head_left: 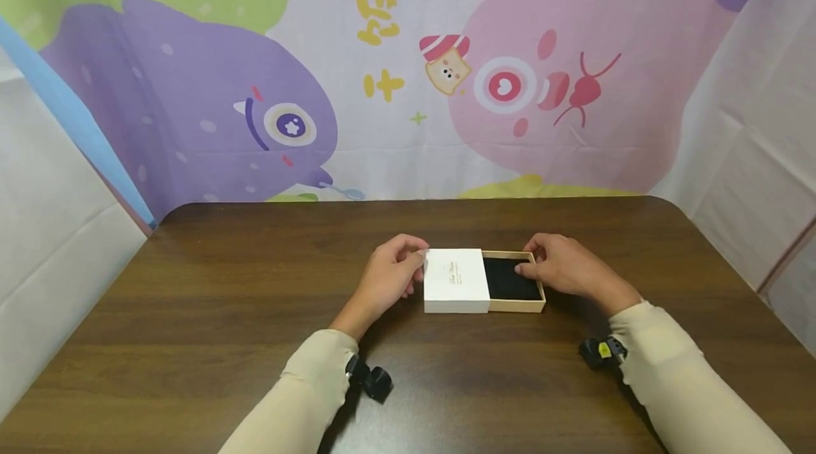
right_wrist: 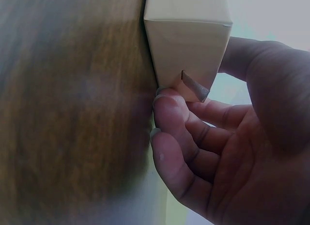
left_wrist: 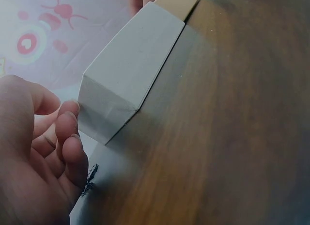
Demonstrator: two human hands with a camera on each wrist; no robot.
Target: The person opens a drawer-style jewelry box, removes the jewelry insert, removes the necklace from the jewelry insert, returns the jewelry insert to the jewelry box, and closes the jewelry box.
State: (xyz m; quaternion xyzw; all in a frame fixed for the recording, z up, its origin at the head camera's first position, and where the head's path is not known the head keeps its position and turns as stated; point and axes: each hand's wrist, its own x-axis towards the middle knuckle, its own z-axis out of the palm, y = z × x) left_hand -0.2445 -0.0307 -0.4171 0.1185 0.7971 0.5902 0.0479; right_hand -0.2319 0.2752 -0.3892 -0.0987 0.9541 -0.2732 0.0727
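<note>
A white cardboard slide box with gold lettering lies on the table, its outer sleeve [head_left: 454,281] on the left. The inner drawer [head_left: 516,306] sticks out to the right, showing a black pad [head_left: 510,280] inside. My left hand [head_left: 390,271] holds the sleeve's far left corner, fingertips right at its end face in the left wrist view. My right hand [head_left: 569,265] pinches the drawer's right end, thumb over the wall above the pad and fingers outside. A small ribbon tab [right_wrist: 194,87] pokes from the drawer's end face by those fingers.
The dark wooden table [head_left: 210,326] bears the box. Behind its far edge hangs a cartoon-printed curtain [head_left: 395,149], with pale cloth at both sides. Black wrist cameras [head_left: 376,382] are strapped over the sleeves of both arms.
</note>
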